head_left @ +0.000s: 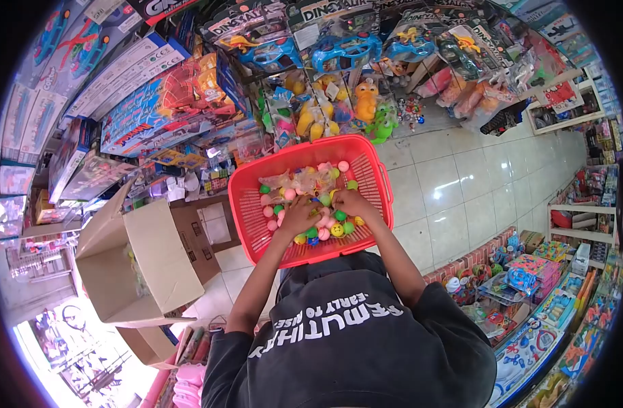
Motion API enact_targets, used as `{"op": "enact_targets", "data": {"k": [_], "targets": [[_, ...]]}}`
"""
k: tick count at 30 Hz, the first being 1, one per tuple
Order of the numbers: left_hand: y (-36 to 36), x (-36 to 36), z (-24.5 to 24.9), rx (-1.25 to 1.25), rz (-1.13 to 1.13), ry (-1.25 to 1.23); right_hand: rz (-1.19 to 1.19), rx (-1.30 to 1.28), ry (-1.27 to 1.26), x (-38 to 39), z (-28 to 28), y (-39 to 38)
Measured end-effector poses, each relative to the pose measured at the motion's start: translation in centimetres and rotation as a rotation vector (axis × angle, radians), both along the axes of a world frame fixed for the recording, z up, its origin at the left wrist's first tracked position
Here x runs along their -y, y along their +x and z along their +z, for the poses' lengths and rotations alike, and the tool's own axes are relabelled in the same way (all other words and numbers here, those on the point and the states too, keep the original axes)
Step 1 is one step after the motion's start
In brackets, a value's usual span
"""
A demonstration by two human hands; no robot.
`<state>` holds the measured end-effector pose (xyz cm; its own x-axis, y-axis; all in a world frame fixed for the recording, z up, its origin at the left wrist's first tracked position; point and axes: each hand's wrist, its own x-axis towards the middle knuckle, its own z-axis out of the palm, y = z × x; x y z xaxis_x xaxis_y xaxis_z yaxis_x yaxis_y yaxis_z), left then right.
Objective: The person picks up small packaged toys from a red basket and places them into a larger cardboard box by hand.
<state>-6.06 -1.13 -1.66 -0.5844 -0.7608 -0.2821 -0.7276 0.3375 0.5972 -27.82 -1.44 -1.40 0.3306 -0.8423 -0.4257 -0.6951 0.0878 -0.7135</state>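
A red plastic basket (250, 224) sits in front of me, holding several small coloured balls (338, 230) in pink, green and yellow, plus a clear plastic bag (299, 181) at its far side. My left hand (300, 216) lies on the pile at the basket's middle, fingers curled down among the balls. My right hand (355, 203) is just to its right, also pressed into the balls, fingers pointing left. Whether either hand grips a ball is hidden. I wear a black shirt with white lettering (338, 319).
An open cardboard box (155, 265) stands left of the basket. Boxed toys (162, 102) fill the shelves at left, and packaged toy guns (338, 47) hang above. White floor tiles (474, 183) stretch to the right, with more toy shelves (529, 299) at lower right.
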Motion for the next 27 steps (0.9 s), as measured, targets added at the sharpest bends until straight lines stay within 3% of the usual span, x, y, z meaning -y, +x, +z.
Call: {"op": "enact_targets", "data": {"k": [2,5,7,10,16,23,27], "targets": [[0.9,0.0,-2.1,-0.137,0.021,-0.010,0.077,0.082,0.015,-0.3,0.1,0.3],[0.9,-0.4,-0.4,-0.146,0.018,-0.024,0.226,-0.091,0.153,-1.0,0.9,1.2],[0.3,-0.7,1.5,-0.090,-0.003,-0.028,0.245,-0.223,-0.050,-1.8,1.1,1.4],[0.3,-1.0,1.2,-0.025,-0.036,-0.098,0.318,-0.336,0.000,-1.9,1.9,1.9],[1.6,-0.3,-0.3,-0.232,-0.035,0.072,0.391,-0.449,0.004,-2.6,0.5,2.8],[1.9,-0.8,0.3,-0.308,0.071,0.034,0.377,-0.379,0.042,-1.8,-1.4,2.5],[1.8,-1.0,0.0,-0.268,0.126,-0.040,0.418,-0.326,0.135,-0.4,1.2,2.3]]}}
